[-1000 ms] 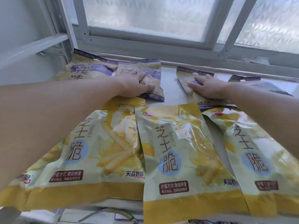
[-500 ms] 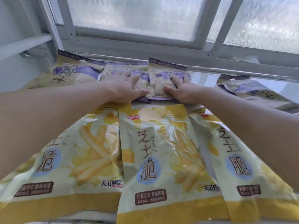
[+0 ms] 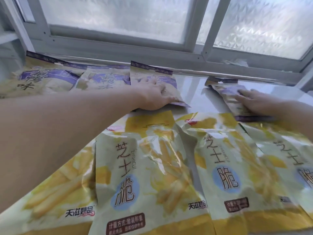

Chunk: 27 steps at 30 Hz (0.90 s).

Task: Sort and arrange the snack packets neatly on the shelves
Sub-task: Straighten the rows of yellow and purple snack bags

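Three purple-topped snack packets lie in a row at the back of the white shelf [image 3: 198, 95]: one at the far left [image 3: 42, 80], a second [image 3: 105, 80], and a third [image 3: 149, 72]. My left hand [image 3: 157, 95] presses on the third, fingers at its lower edge. A fourth purple packet [image 3: 223, 94] lies tilted and apart to the right, with my right hand [image 3: 255, 102] on it. Several yellow packets overlap in the front row: left [image 3: 64, 192], middle [image 3: 135, 167], right [image 3: 225, 167] and far right [image 3: 288, 158].
A grey window frame [image 3: 118, 48] with frosted glass runs close behind the back row. A bare strip of shelf separates the third and fourth purple packets. A shelf upright [image 3: 20, 31] stands at the far left.
My left hand moved from the second purple packet onto the third. My right hand left the third packet and went right onto the fourth, tilted packet.
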Each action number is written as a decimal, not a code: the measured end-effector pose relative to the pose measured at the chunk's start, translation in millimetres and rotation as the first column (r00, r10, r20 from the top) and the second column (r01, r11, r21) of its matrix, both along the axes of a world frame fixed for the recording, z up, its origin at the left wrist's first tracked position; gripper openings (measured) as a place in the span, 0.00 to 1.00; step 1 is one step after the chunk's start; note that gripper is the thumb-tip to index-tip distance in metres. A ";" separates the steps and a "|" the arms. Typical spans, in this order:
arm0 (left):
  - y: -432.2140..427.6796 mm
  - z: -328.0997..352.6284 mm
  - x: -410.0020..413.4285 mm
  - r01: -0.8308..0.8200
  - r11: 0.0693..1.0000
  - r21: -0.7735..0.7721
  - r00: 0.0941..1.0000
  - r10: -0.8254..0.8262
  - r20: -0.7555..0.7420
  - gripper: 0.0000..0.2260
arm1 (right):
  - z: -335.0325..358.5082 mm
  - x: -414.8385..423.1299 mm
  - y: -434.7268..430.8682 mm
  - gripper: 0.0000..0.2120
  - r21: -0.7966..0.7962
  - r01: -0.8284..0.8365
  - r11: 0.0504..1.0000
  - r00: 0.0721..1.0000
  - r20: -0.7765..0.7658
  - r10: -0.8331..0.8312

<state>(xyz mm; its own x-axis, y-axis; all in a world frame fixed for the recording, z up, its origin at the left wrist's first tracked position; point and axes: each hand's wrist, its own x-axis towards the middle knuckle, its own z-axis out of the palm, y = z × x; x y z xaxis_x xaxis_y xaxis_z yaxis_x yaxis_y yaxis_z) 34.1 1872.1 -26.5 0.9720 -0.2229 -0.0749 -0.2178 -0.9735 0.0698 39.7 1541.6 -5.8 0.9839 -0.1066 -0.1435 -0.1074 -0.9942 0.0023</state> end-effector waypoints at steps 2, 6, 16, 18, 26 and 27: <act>1.0 -4.8 -0.8 0.016 1.000 -0.001 1.000 -0.016 -0.004 0.36 | -7.7 10.8 23.9 0.43 0.028 -0.022 0.999 1.000 0.022 0.022; 0.3 -0.8 2.9 -0.024 0.996 -0.085 0.998 0.029 0.054 0.35 | -13.5 26.2 81.2 0.47 0.002 -0.080 0.997 0.997 0.005 0.080; -9.9 -11.6 14.7 -0.062 0.998 -0.025 0.998 0.062 -0.006 0.43 | -31.9 42.7 121.5 0.35 -0.045 -0.217 0.975 0.974 0.052 0.219; -8.0 -8.2 12.8 -0.047 0.998 -0.037 0.999 0.046 -0.026 0.44 | -31.4 42.9 124.2 0.35 -0.053 -0.202 0.978 0.978 0.043 0.205; 59.7 44.8 -67.4 -0.175 0.957 -0.232 0.979 0.194 0.062 0.35 | 9.9 -47.0 159.0 0.31 0.147 -0.268 0.952 0.938 0.266 0.223; 78.7 48.8 -95.7 -0.196 0.943 -0.271 0.971 0.225 0.081 0.33 | 16.2 -80.6 167.5 0.31 0.213 -0.323 0.922 0.924 0.281 0.259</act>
<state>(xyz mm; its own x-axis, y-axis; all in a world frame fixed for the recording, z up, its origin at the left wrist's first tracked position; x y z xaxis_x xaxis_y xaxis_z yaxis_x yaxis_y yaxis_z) -61.6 1950.8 22.3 0.9977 -0.0097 0.0671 -0.0303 -0.9493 0.3128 -40.9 1709.2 10.5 0.9729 0.1978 0.1200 0.2217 -0.9453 -0.2394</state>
